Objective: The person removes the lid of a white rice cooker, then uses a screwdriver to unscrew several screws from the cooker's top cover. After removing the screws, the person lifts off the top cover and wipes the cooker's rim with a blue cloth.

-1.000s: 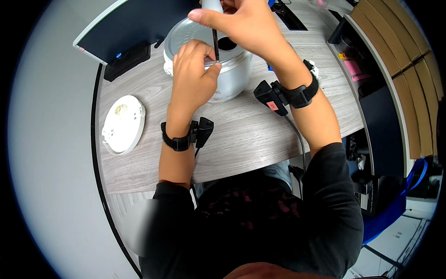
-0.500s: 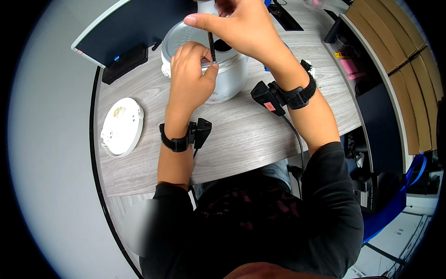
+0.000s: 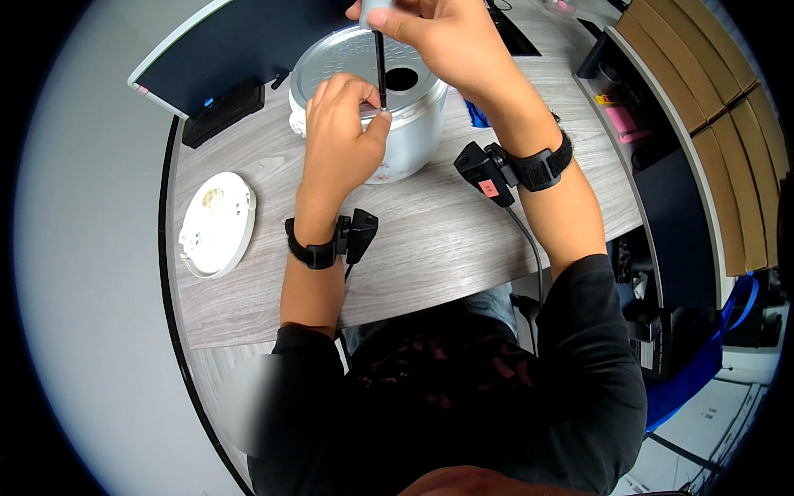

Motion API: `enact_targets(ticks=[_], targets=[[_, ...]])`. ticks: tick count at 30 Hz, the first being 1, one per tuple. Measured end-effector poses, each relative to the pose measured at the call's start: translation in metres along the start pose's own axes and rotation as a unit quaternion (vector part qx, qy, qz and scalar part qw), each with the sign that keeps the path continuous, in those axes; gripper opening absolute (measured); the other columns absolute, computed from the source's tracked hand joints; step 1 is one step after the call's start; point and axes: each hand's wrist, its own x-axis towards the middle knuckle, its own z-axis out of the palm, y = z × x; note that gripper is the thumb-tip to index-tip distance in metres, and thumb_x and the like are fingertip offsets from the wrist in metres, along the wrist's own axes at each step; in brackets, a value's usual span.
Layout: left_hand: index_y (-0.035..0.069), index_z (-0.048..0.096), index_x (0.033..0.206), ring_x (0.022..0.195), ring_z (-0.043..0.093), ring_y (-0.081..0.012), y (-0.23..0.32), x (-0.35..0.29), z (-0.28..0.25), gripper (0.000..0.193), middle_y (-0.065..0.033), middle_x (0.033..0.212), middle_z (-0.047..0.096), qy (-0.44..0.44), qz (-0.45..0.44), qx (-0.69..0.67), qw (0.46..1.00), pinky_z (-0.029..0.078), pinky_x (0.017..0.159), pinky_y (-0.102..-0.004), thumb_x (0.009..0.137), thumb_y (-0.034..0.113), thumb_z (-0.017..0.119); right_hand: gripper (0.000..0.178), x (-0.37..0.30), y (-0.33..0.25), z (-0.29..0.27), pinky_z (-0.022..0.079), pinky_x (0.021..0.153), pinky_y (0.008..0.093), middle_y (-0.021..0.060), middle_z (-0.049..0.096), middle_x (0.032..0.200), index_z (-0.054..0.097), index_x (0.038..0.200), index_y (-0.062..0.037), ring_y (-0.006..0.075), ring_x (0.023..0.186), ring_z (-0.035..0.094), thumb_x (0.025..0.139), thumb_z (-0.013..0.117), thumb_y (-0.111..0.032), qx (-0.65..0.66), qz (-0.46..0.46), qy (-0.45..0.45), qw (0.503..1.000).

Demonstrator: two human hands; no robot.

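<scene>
A white rice cooker (image 3: 405,132) stands upside down on the wooden table (image 3: 430,240), its ribbed metal base with a round hole facing up. My right hand (image 3: 438,37) grips a screwdriver (image 3: 380,62) by its grey handle, the dark shaft pointing straight down at the cooker's near rim. My left hand (image 3: 343,124) rests on the cooker's near side, thumb and forefinger pinched around the shaft's tip; whether a screw sits there I cannot tell. Both wrists wear black bands with small black devices.
A round white plastic plate (image 3: 217,223) lies on the table to the left. A dark panel (image 3: 215,50) with a black box stands behind the cooker. A blue item (image 3: 478,114) lies right of the cooker. Cabinets and a blue chair (image 3: 703,364) are on the right.
Both hands and the screwdriver stay at the cooker's near rim. The view has shifted slightly, and my right hand sits a little higher in the picture.
</scene>
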Motion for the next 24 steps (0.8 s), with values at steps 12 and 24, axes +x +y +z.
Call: enact_targets(ticks=[12,24], targets=[[0.000,0.059,0.089,0.093,0.058,-0.0309,0.000,-0.001,-0.003,0.015,-0.0133,0.096,0.061,0.005,-0.006,0.001,1.000,0.046,0.085,-0.0383,0.079,0.004,0.070,0.033,-0.001,-0.002,0.002,0.049,0.071,0.0200,-0.0008,0.064,0.091,0.060,0.116,0.0010,0.0045,0.079,0.058,0.086,0.072,0.008,-0.029,-0.032,0.013,0.999],[0.005,0.068,0.089,0.078,0.060,-0.0210,0.036,-0.006,-0.010,0.011,-0.0051,0.083,0.066,0.029,-0.014,-0.002,0.999,0.049,0.071,-0.0326,0.080,0.006,0.074,0.033,-0.018,0.001,-0.048,0.054,0.075,0.0221,0.0030,0.069,0.093,0.057,0.117,0.0002,0.0086,0.082,0.066,0.087,0.072,0.007,0.056,-0.025,0.096,0.994]])
